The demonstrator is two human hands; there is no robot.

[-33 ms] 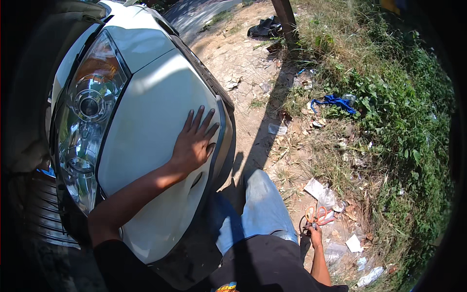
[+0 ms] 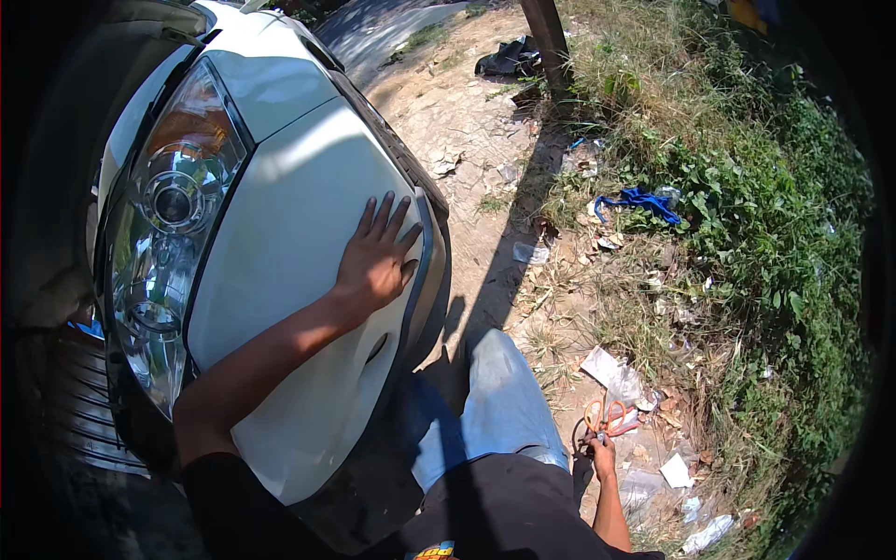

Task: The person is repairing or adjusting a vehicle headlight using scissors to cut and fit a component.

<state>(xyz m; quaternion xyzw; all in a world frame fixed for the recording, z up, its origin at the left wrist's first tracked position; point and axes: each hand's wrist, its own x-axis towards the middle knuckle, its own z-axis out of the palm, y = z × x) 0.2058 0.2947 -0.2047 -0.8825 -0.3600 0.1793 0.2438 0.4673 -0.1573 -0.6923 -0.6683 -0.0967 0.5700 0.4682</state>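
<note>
My left hand (image 2: 375, 257) lies flat with fingers spread on the white bumper (image 2: 271, 243) of a car, close to its right edge. Left of that panel is the clear headlight (image 2: 173, 201). Down at my right side, my right hand (image 2: 603, 453) is closed around a pair of scissors (image 2: 607, 417). Their orange handle loops point away from me, beyond my fingers; the blades are hidden in or under the hand. A small dark recess (image 2: 377, 347) in the bumper shows below my left wrist.
A slim tree trunk (image 2: 549, 47) stands ahead, its shadow across the dirt. A blue cloth (image 2: 644, 203) lies by the green weeds (image 2: 737, 177) on the right. Paper and plastic scraps (image 2: 677, 470) litter the ground beside my right hand. A black sheet (image 2: 509, 58) lies near the trunk.
My left hand has slid slightly farther up along the bumper, still flat. My right hand keeps hold of the scissors and has barely shifted.
</note>
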